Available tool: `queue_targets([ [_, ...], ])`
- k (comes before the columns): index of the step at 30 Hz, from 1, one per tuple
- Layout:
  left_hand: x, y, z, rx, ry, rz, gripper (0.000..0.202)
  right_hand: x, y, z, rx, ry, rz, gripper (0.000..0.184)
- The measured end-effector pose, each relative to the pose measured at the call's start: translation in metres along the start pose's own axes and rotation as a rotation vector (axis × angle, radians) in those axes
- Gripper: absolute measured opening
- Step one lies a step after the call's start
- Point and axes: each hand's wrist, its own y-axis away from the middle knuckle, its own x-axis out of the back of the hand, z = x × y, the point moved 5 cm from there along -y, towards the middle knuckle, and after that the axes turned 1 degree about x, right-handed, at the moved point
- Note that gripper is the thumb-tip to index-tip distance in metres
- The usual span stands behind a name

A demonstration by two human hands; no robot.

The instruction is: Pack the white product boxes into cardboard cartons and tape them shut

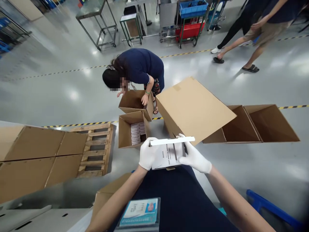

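Observation:
In front of my waist is a small white box (172,140), its raised white edge seen nearly side-on. A white sheet or booklet (164,156) printed "Minute Stream 1000" shows below that edge. White-gloved, my left hand (147,153) is closed on the box's left side. My right hand (193,154), also gloved, grips the right side, with its thumb over the printed sheet. Part of the contents is hidden by my fingers. Just beyond my left hand, an open carton (122,132) holds several small white boxes (137,130).
A large carton (193,106) stands ahead to the right, with open cartons (267,122) beyond. A co-worker (142,66) bends over another open carton (131,98). Left are a wooden pallet (96,148) and stacked cartons (38,145). Two people walk at upper right. A blue stool (272,206) is near my right arm.

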Motion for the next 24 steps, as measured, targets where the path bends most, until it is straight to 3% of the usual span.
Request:
queue_targets([
  [3, 0.004, 0.003, 0.008, -0.073, -0.014, 0.005, 0.019, -0.006, -0.014, 0.002, -0.056, 0.167, 0.23, 0.092],
  [5, 0.008, 0.002, 0.006, -0.068, -0.008, 0.008, 0.018, -0.006, -0.018, 0.004, -0.082, 0.232, 0.297, 0.078],
  [7, 0.012, -0.002, 0.001, -0.045, 0.014, 0.004, 0.021, -0.003, -0.017, 0.002, -0.061, 0.252, 0.248, 0.065],
  [12, 0.008, -0.015, -0.021, 0.158, 0.145, -0.096, 0.033, 0.014, -0.005, -0.009, -0.009, 0.152, -0.095, 0.057],
  [15, 0.0, -0.02, -0.024, 0.164, 0.12, -0.143, 0.031, 0.019, -0.006, -0.017, 0.023, 0.137, -0.142, 0.042],
  [17, -0.004, -0.023, -0.022, 0.133, 0.035, -0.167, 0.029, 0.02, -0.01, -0.017, 0.023, 0.151, -0.117, 0.03],
  [21, 0.003, -0.016, -0.011, -0.012, -0.129, -0.26, 0.036, 0.019, -0.012, -0.013, 0.065, 0.195, -0.081, 0.04],
  [22, 0.01, -0.011, -0.006, -0.075, -0.188, -0.251, 0.038, 0.019, -0.01, -0.013, 0.087, 0.203, -0.084, 0.042],
  [24, 0.031, 0.005, 0.007, -0.26, -0.365, -0.092, 0.036, 0.019, -0.006, -0.013, 0.108, 0.206, -0.088, 0.046],
])
